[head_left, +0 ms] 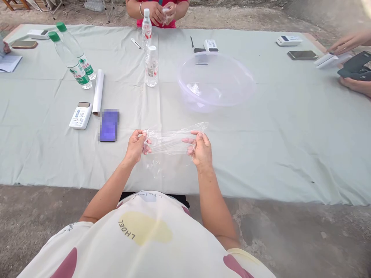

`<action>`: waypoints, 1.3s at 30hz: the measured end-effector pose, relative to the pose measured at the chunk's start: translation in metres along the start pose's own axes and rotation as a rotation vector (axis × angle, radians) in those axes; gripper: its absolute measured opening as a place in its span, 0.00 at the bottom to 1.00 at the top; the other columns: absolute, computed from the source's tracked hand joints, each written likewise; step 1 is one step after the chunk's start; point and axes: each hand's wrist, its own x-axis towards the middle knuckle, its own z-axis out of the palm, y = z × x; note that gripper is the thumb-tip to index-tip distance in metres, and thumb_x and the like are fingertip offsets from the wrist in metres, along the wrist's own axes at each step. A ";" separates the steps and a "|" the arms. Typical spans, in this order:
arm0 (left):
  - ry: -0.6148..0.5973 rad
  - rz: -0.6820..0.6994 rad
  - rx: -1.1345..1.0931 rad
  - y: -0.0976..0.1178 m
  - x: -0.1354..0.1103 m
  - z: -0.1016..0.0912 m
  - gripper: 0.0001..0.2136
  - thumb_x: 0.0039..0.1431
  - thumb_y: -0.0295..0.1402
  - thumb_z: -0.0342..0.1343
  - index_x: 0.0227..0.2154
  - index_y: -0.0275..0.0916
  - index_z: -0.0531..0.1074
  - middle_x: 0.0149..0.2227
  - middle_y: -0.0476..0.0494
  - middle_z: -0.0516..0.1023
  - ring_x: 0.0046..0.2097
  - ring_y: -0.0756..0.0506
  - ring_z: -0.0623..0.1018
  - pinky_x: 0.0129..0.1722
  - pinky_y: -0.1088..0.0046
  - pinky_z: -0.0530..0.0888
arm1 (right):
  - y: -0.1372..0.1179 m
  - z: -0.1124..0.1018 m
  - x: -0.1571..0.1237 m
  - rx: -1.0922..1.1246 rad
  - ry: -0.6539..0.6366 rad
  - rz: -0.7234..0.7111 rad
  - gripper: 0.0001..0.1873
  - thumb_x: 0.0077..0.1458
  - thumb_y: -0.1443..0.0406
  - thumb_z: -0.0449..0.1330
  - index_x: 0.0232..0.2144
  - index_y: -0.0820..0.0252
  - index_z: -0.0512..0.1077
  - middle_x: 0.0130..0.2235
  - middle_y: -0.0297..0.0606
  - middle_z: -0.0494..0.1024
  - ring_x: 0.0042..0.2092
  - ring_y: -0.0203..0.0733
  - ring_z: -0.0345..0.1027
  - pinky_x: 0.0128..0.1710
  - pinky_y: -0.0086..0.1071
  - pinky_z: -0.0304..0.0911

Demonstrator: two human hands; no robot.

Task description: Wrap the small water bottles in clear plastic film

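Note:
A sheet of clear plastic film (169,142) is stretched between my two hands, above the near edge of the table. My left hand (136,146) pinches its left end between thumb and fingers. At the other end, my right hand (200,148) grips the film, with some fingers seen through it. Loose folds hang below the stretched part. Beyond my hands to the right stands a translucent lilac basin (216,102), with crumpled clear plastic (194,89) inside it.
Left of my hands are a blurred purple box (109,125), a white power bank (80,116), a film roll (98,92) and two green-capped bottles (78,73). Two water bottles (152,67) stand mid-table. Opposite, a person's hands (164,13) hold clear plastic. Another person's hands (352,42) are at right.

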 end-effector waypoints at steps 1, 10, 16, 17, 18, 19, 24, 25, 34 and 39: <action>0.051 -0.026 0.009 -0.002 0.004 -0.003 0.10 0.57 0.38 0.58 0.34 0.42 0.62 0.26 0.54 0.71 0.17 0.55 0.67 0.17 0.81 0.60 | 0.000 -0.001 0.004 -0.039 0.014 -0.021 0.21 0.58 0.44 0.54 0.39 0.52 0.67 0.27 0.32 0.79 0.14 0.27 0.53 0.15 0.26 0.52; 0.400 0.507 0.352 -0.008 0.003 -0.015 0.09 0.57 0.28 0.53 0.41 0.42 0.68 0.43 0.44 0.72 0.43 0.47 0.74 0.42 0.72 0.71 | 0.018 -0.002 0.030 -0.354 0.062 -0.066 0.17 0.61 0.49 0.49 0.40 0.52 0.68 0.24 0.29 0.75 0.15 0.30 0.50 0.17 0.29 0.53; -0.356 0.486 0.416 -0.016 -0.001 0.021 0.10 0.51 0.26 0.60 0.36 0.44 0.74 0.49 0.39 0.76 0.58 0.35 0.70 0.62 0.53 0.58 | 0.021 -0.003 0.022 -0.334 -0.046 -0.128 0.21 0.61 0.48 0.49 0.46 0.52 0.70 0.27 0.30 0.78 0.15 0.31 0.46 0.18 0.30 0.50; -0.357 0.450 0.396 -0.021 0.003 0.022 0.13 0.47 0.26 0.63 0.37 0.44 0.74 0.52 0.37 0.75 0.62 0.32 0.66 0.64 0.51 0.54 | 0.022 -0.007 0.021 -0.332 -0.044 -0.146 0.22 0.60 0.47 0.49 0.47 0.53 0.70 0.27 0.30 0.78 0.15 0.31 0.46 0.17 0.30 0.50; -0.342 0.427 0.403 -0.026 0.007 0.020 0.17 0.43 0.26 0.66 0.39 0.43 0.74 0.55 0.35 0.72 0.65 0.30 0.62 0.66 0.49 0.49 | 0.023 -0.012 0.019 -0.330 -0.029 -0.156 0.23 0.60 0.46 0.49 0.47 0.53 0.70 0.27 0.30 0.77 0.15 0.31 0.46 0.17 0.30 0.49; -0.325 0.414 0.446 -0.032 0.010 0.017 0.22 0.40 0.26 0.69 0.41 0.43 0.74 0.59 0.34 0.69 0.68 0.29 0.56 0.67 0.49 0.45 | 0.024 -0.018 0.017 -0.332 -0.005 -0.154 0.24 0.59 0.46 0.50 0.47 0.54 0.70 0.27 0.30 0.77 0.15 0.31 0.46 0.17 0.30 0.49; -0.319 0.434 0.914 -0.049 0.012 -0.007 0.46 0.33 0.37 0.75 0.60 0.45 0.65 0.69 0.32 0.54 0.71 0.26 0.47 0.66 0.43 0.31 | 0.036 -0.054 0.010 -0.363 0.125 -0.026 0.21 0.55 0.49 0.55 0.42 0.57 0.73 0.25 0.30 0.75 0.16 0.30 0.50 0.17 0.29 0.51; -0.318 0.439 0.978 -0.050 0.011 -0.010 0.49 0.33 0.39 0.75 0.62 0.46 0.62 0.70 0.31 0.52 0.71 0.26 0.47 0.65 0.41 0.29 | 0.036 -0.062 0.009 -0.378 0.149 -0.004 0.20 0.54 0.51 0.55 0.41 0.57 0.73 0.25 0.31 0.75 0.16 0.30 0.51 0.17 0.29 0.51; -0.275 0.401 1.071 -0.050 0.009 -0.011 0.60 0.23 0.45 0.77 0.66 0.45 0.58 0.72 0.29 0.39 0.71 0.21 0.35 0.63 0.35 0.29 | -0.027 -0.037 -0.018 -0.596 0.404 -0.460 0.14 0.61 0.56 0.52 0.44 0.52 0.72 0.39 0.36 0.79 0.28 0.36 0.69 0.33 0.35 0.69; -0.256 0.428 0.966 -0.056 0.011 -0.013 0.62 0.19 0.45 0.77 0.66 0.44 0.59 0.72 0.28 0.40 0.71 0.24 0.35 0.62 0.40 0.22 | -0.001 0.040 -0.022 -0.837 -0.436 -0.636 0.13 0.64 0.60 0.52 0.46 0.42 0.73 0.47 0.36 0.77 0.42 0.45 0.74 0.41 0.42 0.70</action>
